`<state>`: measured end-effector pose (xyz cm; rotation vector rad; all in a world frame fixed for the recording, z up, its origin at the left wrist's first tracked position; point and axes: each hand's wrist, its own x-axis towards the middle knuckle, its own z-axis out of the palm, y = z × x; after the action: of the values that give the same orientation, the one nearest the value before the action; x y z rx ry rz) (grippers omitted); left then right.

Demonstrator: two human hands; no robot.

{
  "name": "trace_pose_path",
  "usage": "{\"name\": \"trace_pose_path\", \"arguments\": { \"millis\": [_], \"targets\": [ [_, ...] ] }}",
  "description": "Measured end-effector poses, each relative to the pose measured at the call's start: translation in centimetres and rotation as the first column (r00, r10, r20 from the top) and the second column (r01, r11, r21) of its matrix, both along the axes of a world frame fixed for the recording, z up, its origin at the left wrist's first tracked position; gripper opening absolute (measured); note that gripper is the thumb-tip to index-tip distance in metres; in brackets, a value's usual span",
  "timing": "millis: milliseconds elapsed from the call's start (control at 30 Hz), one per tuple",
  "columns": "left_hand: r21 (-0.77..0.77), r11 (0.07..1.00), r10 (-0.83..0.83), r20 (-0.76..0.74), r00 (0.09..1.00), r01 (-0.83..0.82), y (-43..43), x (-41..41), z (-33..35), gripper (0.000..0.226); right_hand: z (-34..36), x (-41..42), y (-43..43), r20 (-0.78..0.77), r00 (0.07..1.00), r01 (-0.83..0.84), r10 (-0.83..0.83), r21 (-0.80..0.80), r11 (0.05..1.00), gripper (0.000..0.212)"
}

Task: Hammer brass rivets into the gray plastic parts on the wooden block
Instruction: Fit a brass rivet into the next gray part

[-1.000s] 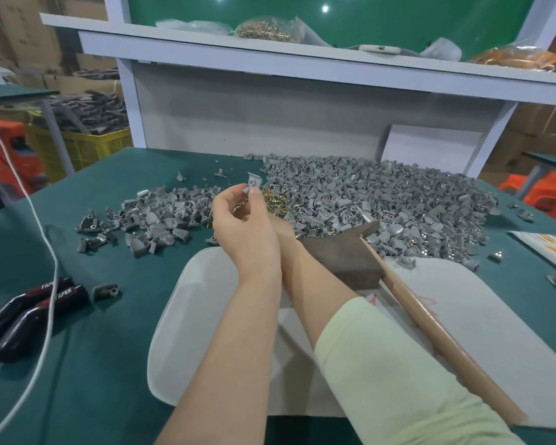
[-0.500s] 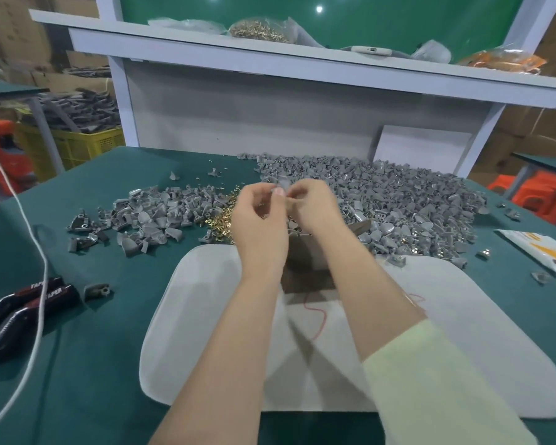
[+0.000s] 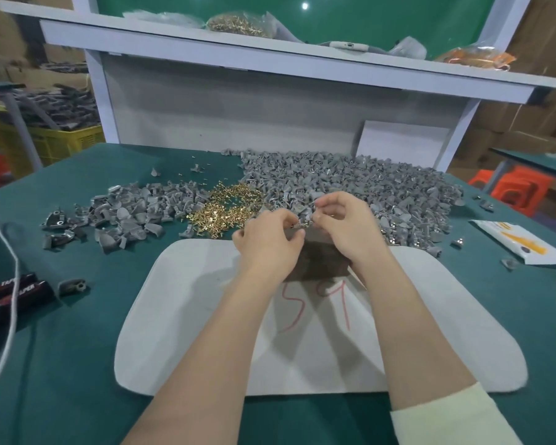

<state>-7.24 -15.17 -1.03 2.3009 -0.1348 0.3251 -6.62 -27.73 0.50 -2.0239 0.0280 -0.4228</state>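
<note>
A small gray part [image 3: 303, 224] is pinched between the curled fingertips of the left hand [image 3: 268, 244] and the right hand [image 3: 345, 224], just above the wooden block [image 3: 316, 263]. The block is set on a white mat [image 3: 180, 316] on the green worktop [image 3: 61, 380]. Brass rivets [image 3: 228, 208] are heaped just behind it, beside the large pile of gray parts [image 3: 382, 187].

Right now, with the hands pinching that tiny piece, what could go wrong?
The small part pinched between left hand and right hand could slip and get lost in the gray parts pile or brass rivets just beyond. Held near the far edge of the wooden block, it might also tip off when set down.
</note>
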Motion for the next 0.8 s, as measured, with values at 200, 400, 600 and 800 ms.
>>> {"name": "trace_pose_path", "arguments": {
  "millis": [200,400,600,800],
  "targets": [
    [-0.007,0.999,-0.041,0.111,0.993,0.042,0.0,-0.2,0.3,0.014,0.1,-0.5,0.8,0.032,0.998,-0.047,0.051,-0.103,0.994,0.016],
    [-0.024,1.0,-0.011,0.178,0.984,0.016,0.1,-0.5,0.4,0.008,0.0,-0.5,1.0,-0.053,0.994,-0.085,0.098,0.21,0.974,0.006],
    [-0.043,0.999,-0.009,0.229,0.973,0.019,0.0,-0.7,0.7,0.008,0.2,-0.8,0.7,-0.074,0.985,-0.13,0.155,0.272,0.954,0.016],
    [-0.063,0.996,-0.056,-0.014,0.998,0.055,1.5,-0.2,0.7,0.018,0.1,-1.0,0.3,-0.019,0.999,-0.027,0.025,-0.131,0.991,0.015]
  ]
}}
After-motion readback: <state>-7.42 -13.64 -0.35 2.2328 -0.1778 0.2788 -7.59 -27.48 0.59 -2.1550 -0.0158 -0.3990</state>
